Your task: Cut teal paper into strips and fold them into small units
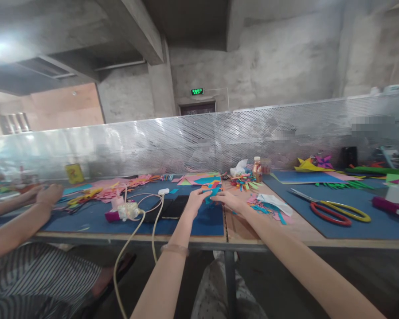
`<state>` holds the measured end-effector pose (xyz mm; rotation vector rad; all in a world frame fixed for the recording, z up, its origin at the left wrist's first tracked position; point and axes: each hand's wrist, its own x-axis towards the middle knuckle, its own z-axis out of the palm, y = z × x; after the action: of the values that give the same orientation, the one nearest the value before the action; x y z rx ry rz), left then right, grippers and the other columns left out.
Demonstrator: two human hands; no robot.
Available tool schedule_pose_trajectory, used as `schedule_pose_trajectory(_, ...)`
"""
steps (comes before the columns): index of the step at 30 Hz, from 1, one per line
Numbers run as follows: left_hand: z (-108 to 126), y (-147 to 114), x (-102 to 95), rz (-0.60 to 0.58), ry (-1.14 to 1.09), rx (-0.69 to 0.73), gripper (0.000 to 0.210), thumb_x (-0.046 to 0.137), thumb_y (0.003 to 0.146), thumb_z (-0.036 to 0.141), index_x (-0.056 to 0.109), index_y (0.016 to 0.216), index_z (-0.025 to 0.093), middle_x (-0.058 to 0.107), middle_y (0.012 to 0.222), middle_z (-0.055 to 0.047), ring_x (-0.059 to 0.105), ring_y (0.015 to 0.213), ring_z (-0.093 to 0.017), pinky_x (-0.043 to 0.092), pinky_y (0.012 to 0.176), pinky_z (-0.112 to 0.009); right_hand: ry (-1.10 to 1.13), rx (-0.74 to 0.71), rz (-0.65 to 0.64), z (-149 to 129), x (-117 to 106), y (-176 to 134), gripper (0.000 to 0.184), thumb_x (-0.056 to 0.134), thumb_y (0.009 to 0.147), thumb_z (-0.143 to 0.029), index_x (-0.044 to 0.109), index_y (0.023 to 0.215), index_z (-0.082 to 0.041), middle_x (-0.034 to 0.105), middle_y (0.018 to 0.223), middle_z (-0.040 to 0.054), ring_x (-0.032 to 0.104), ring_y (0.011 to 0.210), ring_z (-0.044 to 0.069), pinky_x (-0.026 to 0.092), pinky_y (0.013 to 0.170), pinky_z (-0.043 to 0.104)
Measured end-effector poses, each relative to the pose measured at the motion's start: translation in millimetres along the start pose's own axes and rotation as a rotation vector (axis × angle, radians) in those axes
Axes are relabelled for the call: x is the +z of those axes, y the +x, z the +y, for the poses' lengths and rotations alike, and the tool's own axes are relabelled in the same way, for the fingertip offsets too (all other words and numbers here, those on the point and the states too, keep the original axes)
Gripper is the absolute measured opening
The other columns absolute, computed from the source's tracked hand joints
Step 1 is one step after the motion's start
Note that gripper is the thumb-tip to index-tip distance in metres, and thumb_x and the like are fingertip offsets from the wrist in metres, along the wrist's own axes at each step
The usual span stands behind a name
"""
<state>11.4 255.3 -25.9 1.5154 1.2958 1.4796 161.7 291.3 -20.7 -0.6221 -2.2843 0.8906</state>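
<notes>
Near the table's front middle, my left hand [197, 200] pinches a small blue folded paper piece [213, 193] with red and yellow parts. My right hand [230, 200] meets it from the other side, its fingertips closed at the paper's edge. Just how the fingertips grip is too small to make out. Beneath my left hand lies a blue mat [204, 225]. A black phone [175, 207] rests left of my left wrist. To the right of my right hand are paper scraps [256, 204] and a crumpled white tissue [275, 204].
Large scissors [332, 212] with red and yellow handles lie on the right mat. A white cable [133, 239] hangs over the front edge from a power strip [126, 212]. A co-worker's hands [49, 195] are at left. A bottle [257, 167] stands before the perforated metal screen [186, 146].
</notes>
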Motion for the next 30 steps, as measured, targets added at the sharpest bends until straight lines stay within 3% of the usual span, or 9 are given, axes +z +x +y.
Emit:
schedule_pose_trajectory(12, -0.7, 0.5, -0.8, 0.012, 0.084, -0.013, 0.024, 0.048, 0.080, 0.028, 0.053, 0.099, 0.013, 0.056, 0.098, -0.006, 0.056, 0.082, -0.016, 0.047, 0.069, -0.034, -0.204, 0.055, 0.030, 14.5, -3.1, 8.4, 0.023, 0.048, 0.082, -0.031, 0.056, 0.078, -0.010, 0.057, 0.073, -0.0012, 0.055, 0.063, 0.011, 0.046, 0.058, 0.026)
schedule_pose_trajectory(30, -6.2, 3.0, -2.0, -0.026, 0.098, -0.023, 0.026, 0.048, 0.081, 0.028, 0.052, 0.102, 0.013, 0.055, 0.100, -0.006, 0.055, 0.084, -0.017, 0.047, 0.071, -0.036, -0.175, 0.063, 0.097, -3.1, -4.7, 1.1, 0.023, 0.049, 0.082, -0.032, 0.057, 0.082, -0.010, 0.058, 0.078, 0.0003, 0.056, 0.068, 0.012, 0.047, 0.063, 0.028)
